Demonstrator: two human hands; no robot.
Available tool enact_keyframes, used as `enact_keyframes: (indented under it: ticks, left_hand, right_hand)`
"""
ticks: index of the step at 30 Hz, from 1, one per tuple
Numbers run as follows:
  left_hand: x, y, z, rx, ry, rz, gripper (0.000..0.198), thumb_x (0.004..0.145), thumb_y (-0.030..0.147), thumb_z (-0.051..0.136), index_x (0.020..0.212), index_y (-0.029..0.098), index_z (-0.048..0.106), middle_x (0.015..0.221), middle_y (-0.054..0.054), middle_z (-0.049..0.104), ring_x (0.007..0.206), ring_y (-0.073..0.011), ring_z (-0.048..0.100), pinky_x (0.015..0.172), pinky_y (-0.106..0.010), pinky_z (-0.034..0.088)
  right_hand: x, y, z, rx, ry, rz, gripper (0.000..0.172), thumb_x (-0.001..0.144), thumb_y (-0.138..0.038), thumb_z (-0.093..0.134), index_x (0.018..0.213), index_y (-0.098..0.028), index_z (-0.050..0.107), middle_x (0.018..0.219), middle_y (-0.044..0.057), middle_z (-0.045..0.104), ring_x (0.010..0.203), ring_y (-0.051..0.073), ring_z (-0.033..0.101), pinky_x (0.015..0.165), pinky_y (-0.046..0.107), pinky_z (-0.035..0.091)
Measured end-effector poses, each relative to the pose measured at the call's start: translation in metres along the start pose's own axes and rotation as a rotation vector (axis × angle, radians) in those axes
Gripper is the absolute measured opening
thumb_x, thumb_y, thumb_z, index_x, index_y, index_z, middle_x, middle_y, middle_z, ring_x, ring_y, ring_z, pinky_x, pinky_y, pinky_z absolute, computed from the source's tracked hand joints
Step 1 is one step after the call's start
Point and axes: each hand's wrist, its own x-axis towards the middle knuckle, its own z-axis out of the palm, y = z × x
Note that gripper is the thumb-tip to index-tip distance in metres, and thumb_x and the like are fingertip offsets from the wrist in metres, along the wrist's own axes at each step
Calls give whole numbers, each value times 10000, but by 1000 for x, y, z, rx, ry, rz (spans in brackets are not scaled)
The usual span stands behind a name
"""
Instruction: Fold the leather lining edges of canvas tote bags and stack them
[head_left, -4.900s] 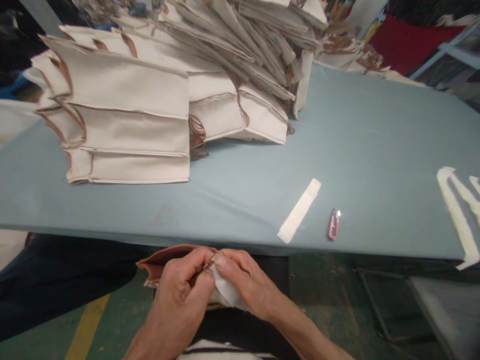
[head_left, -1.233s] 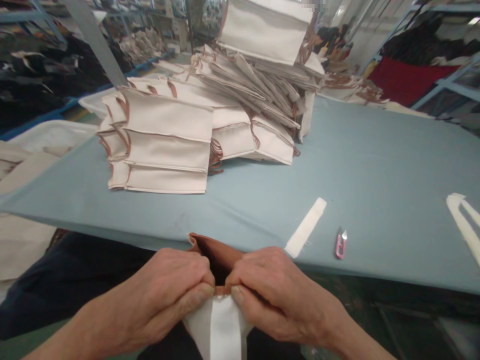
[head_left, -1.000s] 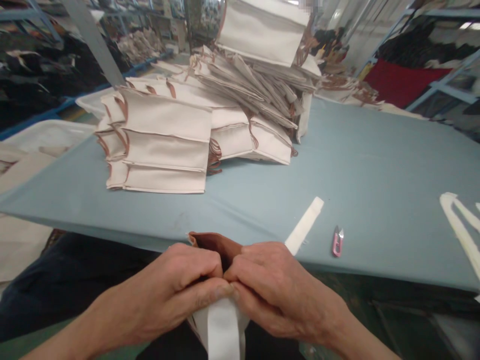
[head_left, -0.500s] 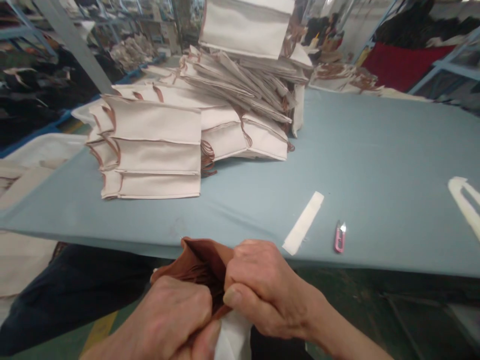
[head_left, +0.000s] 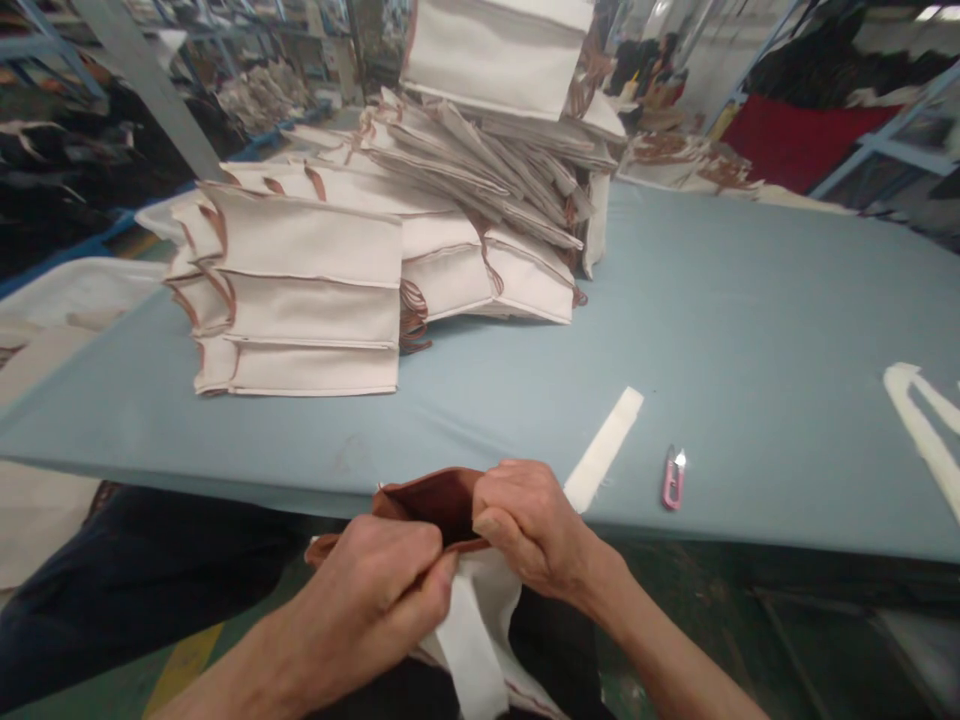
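**Obs.: rust-lined canvas piece worked by hand at the tabletop edge**

Workshop setting, with pale blue metal shelving (head_left: 889,150) and a red cloth (head_left: 806,140) at far right. A long tabletop covered in blue-grey fabric (head_left: 750,330) fills the middle of the view. On it, a large heap of folded cream canvas bags with brown edging (head_left: 300,290) stands left of centre, stacked in overlapping layers.

Task piece: a cream canvas bag with a rust-brown lining (head_left: 439,505), held just off the near tabletop edge, above the person's dark trousers (head_left: 112,590). Its brown mouth is turned upward, and a white fabric band (head_left: 469,640) hangs down from it toward the lap.

Hands: both are closed on the piece. The left hand (head_left: 367,600) clenches the lower left of the fold, and the right hand (head_left: 532,525) pinches the brown edge between thumb and curled fingers.

Judged step: the lining and band are being worked into position at the mouth. The next move appears to call for an even grip along that edge.

Small items on the tabletop, beyond the hands: a narrow cream fabric strip (head_left: 604,450) and, just right of it, pink thread snips (head_left: 673,480).
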Motion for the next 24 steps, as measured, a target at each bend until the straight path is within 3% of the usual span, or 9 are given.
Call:
enact_keyframes:
  ticks: [4, 9, 15, 19, 24]
  left_hand:
    - [0, -12, 11, 8, 69, -6, 312, 991, 99, 453, 705, 224, 467, 605, 50, 555, 515, -118, 490, 518, -284, 302]
    - [-6, -5, 22, -54, 136, -10, 347, 946, 104, 455, 635, 224, 358, 529, 66, 477, 474, -105, 406, 514, -294, 244]
    - [-3, -11, 16, -80, 107, -87, 384, 943, 118, 525, 608, 211, 361, 496, 84, 435, 445, -82, 388, 489, -253, 237]
    - [5, 6, 12, -17, 125, -44, 355, 950, 139, 584, 632, 212, 445, 537, 55, 534, 473, -113, 483, 499, -296, 244]
    - [19, 36, 33, 268, 224, 151, 208, 942, 119, 619, 760, 218, 605, 642, 8, 649, 542, -187, 623, 486, -389, 205]
  right_hand:
    - [-4, 5, -2, -3, -4, 47, 600, 1161, -497, 202, 655, -238, 396, 583, -43, 410, 542, 140, 367, 590, 304, 285]
    - [-6, 5, -2, -19, -43, 91, 586, 1155, -508, 245, 653, -239, 383, 596, -45, 391, 553, 142, 352, 604, 304, 284]
    - [-6, 11, 1, 1, -54, 155, 624, 1135, -582, 219, 638, -241, 382, 590, -38, 395, 556, 148, 368, 595, 310, 283]
    - [-4, 17, 7, 46, -22, 223, 661, 1109, -652, 206, 622, -241, 377, 583, -33, 397, 543, 147, 374, 572, 311, 294]
    - [-7, 13, 3, 136, -41, 349, 695, 1085, -706, 193, 621, -244, 428, 559, -22, 406, 502, 150, 364, 478, 295, 300]
